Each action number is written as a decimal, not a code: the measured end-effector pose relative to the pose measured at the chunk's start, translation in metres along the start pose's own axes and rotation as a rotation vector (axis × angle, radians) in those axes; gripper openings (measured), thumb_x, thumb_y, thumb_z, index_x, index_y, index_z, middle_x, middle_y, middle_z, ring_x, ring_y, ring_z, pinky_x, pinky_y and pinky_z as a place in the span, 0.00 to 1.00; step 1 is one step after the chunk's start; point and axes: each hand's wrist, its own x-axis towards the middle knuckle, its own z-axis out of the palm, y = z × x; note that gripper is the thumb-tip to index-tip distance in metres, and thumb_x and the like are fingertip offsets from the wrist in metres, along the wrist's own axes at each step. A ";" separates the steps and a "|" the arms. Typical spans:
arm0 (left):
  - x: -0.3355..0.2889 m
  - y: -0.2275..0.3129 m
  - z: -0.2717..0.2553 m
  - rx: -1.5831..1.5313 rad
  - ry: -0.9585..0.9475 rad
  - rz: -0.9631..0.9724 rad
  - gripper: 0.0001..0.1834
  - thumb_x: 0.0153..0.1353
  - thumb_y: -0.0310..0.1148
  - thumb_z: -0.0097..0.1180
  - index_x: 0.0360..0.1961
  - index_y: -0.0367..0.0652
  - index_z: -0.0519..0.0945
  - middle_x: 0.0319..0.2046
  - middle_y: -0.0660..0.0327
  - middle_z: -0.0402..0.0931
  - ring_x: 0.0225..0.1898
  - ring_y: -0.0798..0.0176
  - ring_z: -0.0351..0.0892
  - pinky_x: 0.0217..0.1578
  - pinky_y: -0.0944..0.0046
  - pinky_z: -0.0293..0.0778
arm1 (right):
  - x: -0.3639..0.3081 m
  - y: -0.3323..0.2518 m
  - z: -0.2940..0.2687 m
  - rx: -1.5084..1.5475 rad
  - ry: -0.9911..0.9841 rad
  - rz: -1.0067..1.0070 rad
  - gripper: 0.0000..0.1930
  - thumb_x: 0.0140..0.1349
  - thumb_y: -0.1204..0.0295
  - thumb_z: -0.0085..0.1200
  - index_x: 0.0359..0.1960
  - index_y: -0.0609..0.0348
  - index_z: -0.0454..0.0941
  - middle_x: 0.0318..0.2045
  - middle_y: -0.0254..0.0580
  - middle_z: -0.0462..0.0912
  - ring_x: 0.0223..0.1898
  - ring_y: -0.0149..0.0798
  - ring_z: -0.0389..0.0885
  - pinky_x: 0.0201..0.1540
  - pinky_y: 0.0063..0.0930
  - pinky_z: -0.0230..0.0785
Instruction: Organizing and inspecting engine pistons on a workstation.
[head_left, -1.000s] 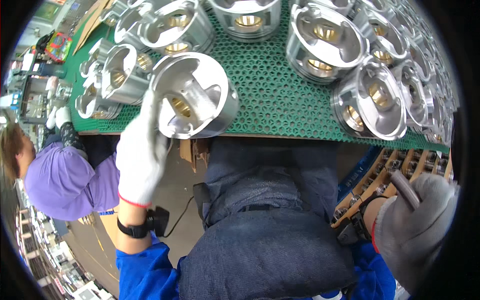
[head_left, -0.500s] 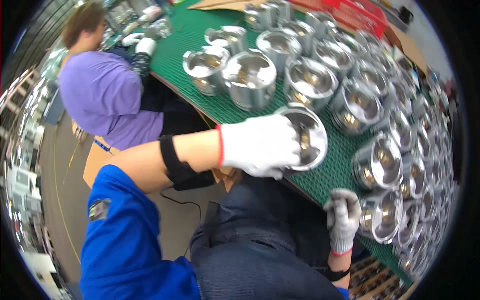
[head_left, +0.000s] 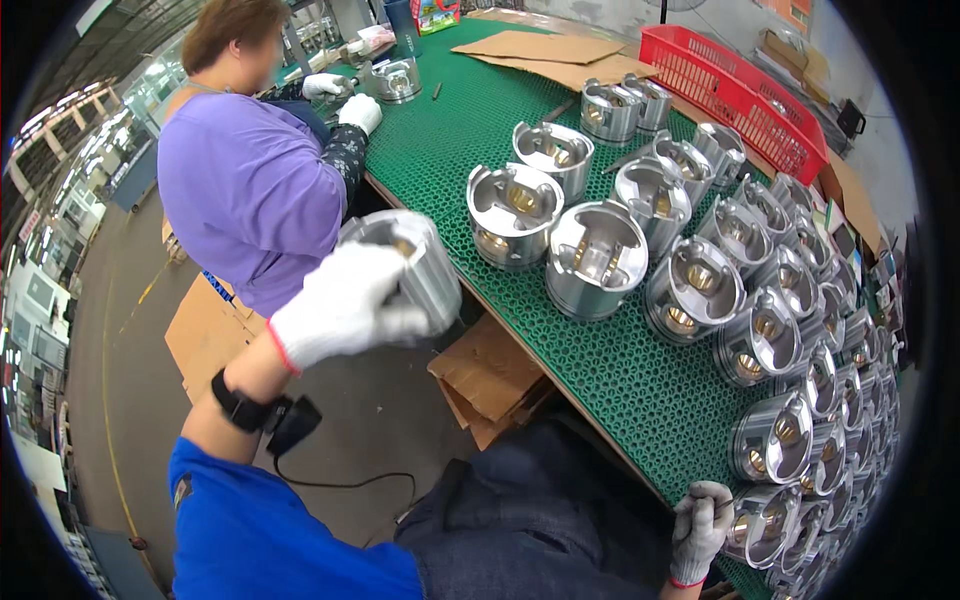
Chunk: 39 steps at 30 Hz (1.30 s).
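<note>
My left hand, in a white knit glove with a red cuff, grips a silver metal piston. It holds the piston in the air past the table's edge, beside the co-worker's back, slightly blurred. My right hand, in a greyish glove, is by the near table edge with its fingers curled. What is in those fingers, if anything, is too small to make out. Nearest to it stands a piston at the end of the packed rows. Other pistons, such as the front one, stand open side up on the green mat.
A co-worker in a purple top sits at the left, gloved hands near another piston. Cardboard sheets and a red plastic basket are at the back. Folded cardboard sits below the table edge.
My left hand has carried the piston from above the mat leftward, out past the table edge toward the co-worker. The view has shifted too. My right hand stays by the near edge, still curled.
</note>
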 end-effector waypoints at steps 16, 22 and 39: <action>0.189 -0.096 0.047 -0.049 0.707 0.005 0.30 0.57 0.41 0.64 0.59 0.40 0.72 0.54 0.47 0.75 0.56 0.47 0.75 0.55 0.55 0.71 | -0.003 -0.019 0.033 -0.104 0.151 0.102 0.11 0.64 0.71 0.52 0.42 0.66 0.75 0.23 0.44 0.81 0.11 0.22 0.64 0.15 0.15 0.56; 0.123 0.098 0.048 0.010 0.180 0.446 0.27 0.50 0.53 0.66 0.41 0.42 0.78 0.37 0.54 0.79 0.45 0.49 0.77 0.51 0.49 0.70 | -0.006 -0.024 0.023 -0.078 0.120 0.143 0.12 0.64 0.71 0.52 0.44 0.68 0.75 0.26 0.46 0.83 0.13 0.22 0.66 0.16 0.16 0.58; 0.072 0.107 0.091 0.155 0.400 0.780 0.35 0.44 0.26 0.67 0.57 0.39 0.72 0.52 0.50 0.75 0.57 0.44 0.72 0.68 0.45 0.57 | -0.006 -0.011 0.001 -0.164 -0.252 -0.380 0.15 0.67 0.64 0.52 0.46 0.63 0.78 0.39 0.48 0.83 0.44 0.44 0.83 0.48 0.32 0.75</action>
